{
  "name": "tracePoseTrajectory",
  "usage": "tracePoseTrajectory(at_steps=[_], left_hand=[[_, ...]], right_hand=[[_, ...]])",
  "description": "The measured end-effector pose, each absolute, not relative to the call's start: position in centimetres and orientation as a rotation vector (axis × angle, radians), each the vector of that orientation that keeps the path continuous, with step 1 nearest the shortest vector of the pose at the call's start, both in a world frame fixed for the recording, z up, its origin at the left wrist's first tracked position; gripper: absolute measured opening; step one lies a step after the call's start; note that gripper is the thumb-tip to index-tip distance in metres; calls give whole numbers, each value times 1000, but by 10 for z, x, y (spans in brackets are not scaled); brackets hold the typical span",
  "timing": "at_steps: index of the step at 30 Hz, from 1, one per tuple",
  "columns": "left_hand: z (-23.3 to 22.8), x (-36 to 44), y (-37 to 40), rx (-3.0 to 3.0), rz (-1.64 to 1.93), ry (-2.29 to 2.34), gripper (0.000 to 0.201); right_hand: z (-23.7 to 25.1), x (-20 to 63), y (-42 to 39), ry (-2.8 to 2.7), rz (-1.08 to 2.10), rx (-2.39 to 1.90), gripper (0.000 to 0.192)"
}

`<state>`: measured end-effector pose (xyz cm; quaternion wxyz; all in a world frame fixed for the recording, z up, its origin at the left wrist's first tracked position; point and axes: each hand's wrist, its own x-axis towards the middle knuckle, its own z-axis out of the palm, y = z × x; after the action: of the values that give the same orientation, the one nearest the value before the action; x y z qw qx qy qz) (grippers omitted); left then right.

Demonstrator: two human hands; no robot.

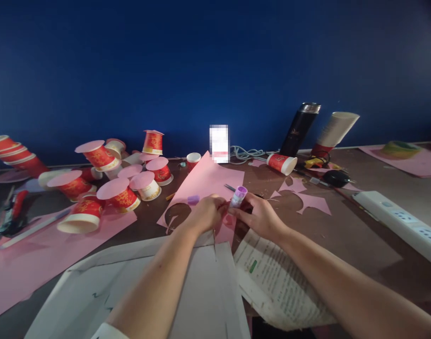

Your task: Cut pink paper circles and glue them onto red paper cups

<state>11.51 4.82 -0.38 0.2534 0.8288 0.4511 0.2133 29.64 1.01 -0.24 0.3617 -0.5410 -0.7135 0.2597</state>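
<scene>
A purple glue stick (238,197) is tilted in my right hand (263,215), with thumb and fingers closed on its body. Its open end points up and away from me. Close beside it, my left hand (210,213) has its fingers pinched together; what they hold, if anything, is hidden. A purple cap (193,200) lies left of my hands on a large pink paper sheet (210,181) with a round hole cut near its edge. The tip of a dark pointed tool (230,187) shows just behind the glue stick. Pink paper also lies under my hands.
Several red paper cups (118,197) with pink paper discs crowd the left. Pink scraps (312,202), a tipped cup (280,163), a black flask (302,127) and a white power strip (399,219) are on the right. White board (130,273) and printed paper (279,278) lie in front.
</scene>
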Motion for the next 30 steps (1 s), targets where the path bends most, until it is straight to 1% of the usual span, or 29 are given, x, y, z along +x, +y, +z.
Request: tracePoseTrajectory(at_steps=[5, 8, 12, 18, 26, 30], left_hand=[[-5, 114, 50, 2254, 588, 1170, 25], [-3, 114, 49, 2250, 588, 1163, 23], [-2, 115, 49, 2271, 591, 1122, 23], [-2, 114, 50, 2279, 580, 1134, 23], [-4, 112, 52, 2331, 560, 1071, 24], [0, 113, 50, 2328, 532, 1086, 27]], right_hand=[[-8, 297, 13, -1950, 539, -1468, 18], [-10, 297, 15, -2041, 454, -1473, 14], [-10, 297, 16, -2128, 378, -1515, 14], [-4, 295, 13, -2158, 392, -1568, 17], [-1, 295, 8, -2201, 371, -1588, 27], [4, 294, 5, -2229, 444, -1514, 24]])
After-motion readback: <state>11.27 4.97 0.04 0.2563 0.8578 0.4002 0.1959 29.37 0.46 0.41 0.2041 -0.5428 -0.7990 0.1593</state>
